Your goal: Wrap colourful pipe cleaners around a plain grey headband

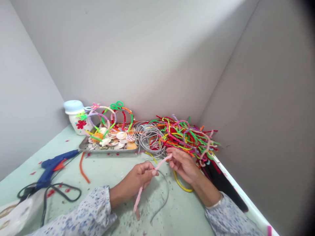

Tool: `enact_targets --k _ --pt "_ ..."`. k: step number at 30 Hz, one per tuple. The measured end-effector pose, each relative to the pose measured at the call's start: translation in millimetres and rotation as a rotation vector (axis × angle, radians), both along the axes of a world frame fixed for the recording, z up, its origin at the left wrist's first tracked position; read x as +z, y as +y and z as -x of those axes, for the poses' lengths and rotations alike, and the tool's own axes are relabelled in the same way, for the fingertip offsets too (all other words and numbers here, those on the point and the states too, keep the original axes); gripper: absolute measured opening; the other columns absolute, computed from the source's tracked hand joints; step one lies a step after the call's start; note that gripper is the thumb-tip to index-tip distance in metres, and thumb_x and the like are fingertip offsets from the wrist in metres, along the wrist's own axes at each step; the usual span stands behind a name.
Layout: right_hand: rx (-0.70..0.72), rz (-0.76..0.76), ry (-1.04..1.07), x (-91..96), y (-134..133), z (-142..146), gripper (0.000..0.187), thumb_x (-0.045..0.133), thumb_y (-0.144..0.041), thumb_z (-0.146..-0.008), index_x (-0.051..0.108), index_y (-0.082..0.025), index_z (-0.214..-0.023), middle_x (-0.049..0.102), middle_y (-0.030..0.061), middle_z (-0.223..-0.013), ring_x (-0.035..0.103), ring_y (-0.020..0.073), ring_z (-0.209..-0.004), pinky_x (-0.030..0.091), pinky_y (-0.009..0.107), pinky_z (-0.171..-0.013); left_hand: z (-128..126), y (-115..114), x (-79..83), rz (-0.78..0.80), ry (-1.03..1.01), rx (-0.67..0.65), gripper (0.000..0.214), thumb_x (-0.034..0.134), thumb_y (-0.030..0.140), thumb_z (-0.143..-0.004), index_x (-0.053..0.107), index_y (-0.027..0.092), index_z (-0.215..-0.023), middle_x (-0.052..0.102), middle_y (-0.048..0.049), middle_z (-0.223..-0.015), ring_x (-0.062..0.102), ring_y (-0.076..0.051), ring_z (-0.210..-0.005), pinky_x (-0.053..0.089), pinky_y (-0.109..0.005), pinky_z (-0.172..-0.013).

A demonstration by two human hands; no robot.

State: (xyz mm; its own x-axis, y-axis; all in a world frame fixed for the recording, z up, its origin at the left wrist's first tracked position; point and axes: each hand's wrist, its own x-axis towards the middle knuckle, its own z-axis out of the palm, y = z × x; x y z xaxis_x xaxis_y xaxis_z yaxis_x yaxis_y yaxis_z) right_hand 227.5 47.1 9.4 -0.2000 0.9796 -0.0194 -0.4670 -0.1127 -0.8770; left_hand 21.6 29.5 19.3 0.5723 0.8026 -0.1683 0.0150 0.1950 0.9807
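Note:
A pale pink pipe cleaner (162, 162) stretches between both hands above the table. Near its middle, my left hand (137, 178) is closed, thumb against fingers, and its loose end hangs down below. A grey wire (167, 191) curves out from the same fingertips towards the table's front. My right hand (183, 165) pinches the upper end of the pipe cleaner, its fingers curled. Beneath the left hand a second pinkish strip (137, 209) shows, partly hidden. A yellow curved strip (181, 187) lies beside my right wrist.
A metal tray (110, 150) of shells (120, 136) and colourful pipe-cleaner hoops (102, 114) stands behind. Coiled wire (150, 137) and heaped pipe cleaners (189, 137) lie to its right. On the left are a blue glue gun (50, 170) with cord, an orange strip (83, 167) and a white container (80, 123).

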Motion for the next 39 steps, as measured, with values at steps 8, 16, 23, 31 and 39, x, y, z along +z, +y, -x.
enact_targets --k 8,16,23,31,39 --pt "-0.048 -0.036 0.076 -1.3 -4.4 8.7 0.019 0.067 -0.032 -0.077 0.067 -0.017 -0.089 0.064 0.0015 -0.08 0.057 0.0079 -0.059 0.045 0.016 -0.051 -1.4 -4.2 7.2 0.049 -0.006 0.028 0.029 0.058 0.045 -0.079 0.052 0.017 -0.079 0.04 0.0086 -0.044 0.024 -0.004 -0.036 0.017 -0.018 -0.037" --pt "0.102 0.046 0.182 -5.4 -9.1 14.6 0.028 0.07 -0.018 -0.074 0.067 -0.015 -0.101 0.067 0.0045 -0.091 0.062 0.0092 -0.073 0.05 0.017 -0.067 -4.4 -0.9 6.5 0.074 -0.097 0.172 0.027 0.059 0.042 -0.079 0.05 0.017 -0.076 0.037 0.0096 -0.041 0.022 -0.004 -0.035 0.016 -0.016 -0.034" --pt "-0.101 0.101 0.239 -13.0 -0.2 9.5 0.015 0.072 -0.02 -0.072 0.069 -0.016 -0.086 0.065 -0.0014 -0.068 0.057 0.0062 -0.054 0.049 0.014 -0.051 -2.5 -2.0 0.5 0.08 -0.102 0.092 0.03 0.061 0.045 -0.078 0.054 0.017 -0.087 0.043 0.0088 -0.046 0.029 -0.004 -0.035 0.02 -0.016 -0.035" --pt "-0.307 0.017 0.311 -9.6 13.0 -3.8 0.014 0.073 -0.026 -0.073 0.066 -0.021 -0.084 0.064 -0.0036 -0.072 0.057 0.0051 -0.057 0.05 0.012 -0.048 0.0 -2.6 -1.2 0.079 -0.02 -0.05 0.028 0.063 0.036 -0.077 0.059 0.014 -0.093 0.056 0.0037 -0.057 0.035 -0.003 -0.036 0.022 -0.016 -0.036" --pt "-0.356 0.033 0.416 5.9 16.7 -11.9 0.015 0.075 -0.025 -0.071 0.066 -0.016 -0.079 0.056 -0.0062 -0.058 0.049 0.0021 -0.046 0.045 0.008 -0.041 -0.1 -2.1 -2.4 0.007 -0.001 -0.065 0.021 0.061 0.035 -0.078 0.057 0.014 -0.081 0.056 0.0042 -0.053 0.035 -0.003 -0.036 0.026 -0.015 -0.037"
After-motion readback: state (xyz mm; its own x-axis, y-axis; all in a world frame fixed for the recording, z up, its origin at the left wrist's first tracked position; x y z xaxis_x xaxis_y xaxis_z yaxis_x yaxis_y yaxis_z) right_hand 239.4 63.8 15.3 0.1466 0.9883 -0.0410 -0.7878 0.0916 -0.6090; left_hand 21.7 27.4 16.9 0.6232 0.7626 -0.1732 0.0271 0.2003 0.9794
